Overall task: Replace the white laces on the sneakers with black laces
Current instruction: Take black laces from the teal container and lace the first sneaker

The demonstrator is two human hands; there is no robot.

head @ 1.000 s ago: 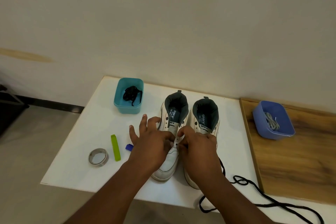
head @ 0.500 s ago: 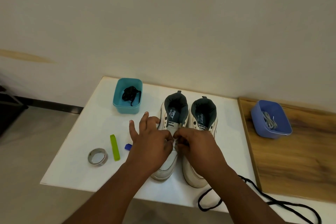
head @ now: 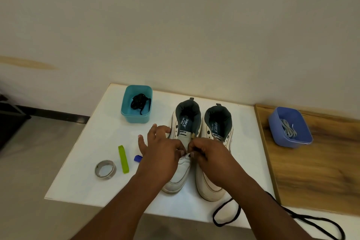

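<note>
Right hand [head: 209, 154]: shifted left, now pinching white lace [head: 187, 154] (left sneaker [head: 180, 169]).
Left hand [head: 162, 151]: pinching same lace; removal begun.

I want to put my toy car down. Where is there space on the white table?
Bare patches: behind the grey tape roll, left of the teal plastic box, and right of the white sneakers. Crowded: between the hands.

"sparx" is read on left sneaker's tongue [head: 183, 132] | "sparx" is read on right sneaker's tongue [head: 216, 135] | "sparx" is printed on both insoles; smaller print there is unreadable
</note>
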